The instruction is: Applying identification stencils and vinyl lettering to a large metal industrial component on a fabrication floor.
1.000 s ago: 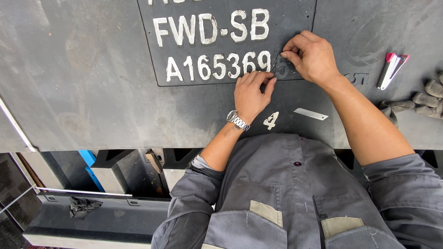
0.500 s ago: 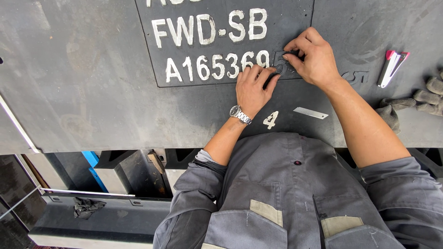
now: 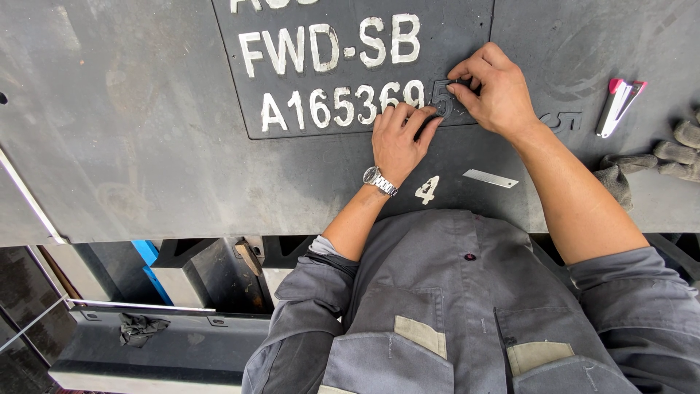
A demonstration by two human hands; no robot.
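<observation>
At the right end of the white character row: dark stencil piece (image 3: 442,100), lying flat on the recessed dark panel (image 3: 350,66), just inside its right edge. Right hand (image 3: 496,91): fingertips pinched together on the piece's upper right corner, wrist bent, forearm bare. Left hand (image 3: 399,138): fingers together, tips pressed on the piece's lower left edge, wristwatch (image 3: 379,179) on the wrist. Below: loose white numeral (image 3: 427,190), pale strip (image 3: 490,178), both well apart from the hands. Right: pink-capped marker (image 3: 616,106), grey gloves (image 3: 656,160). Surrounding metal surface (image 3: 131,131) gives open room leftward.
</observation>
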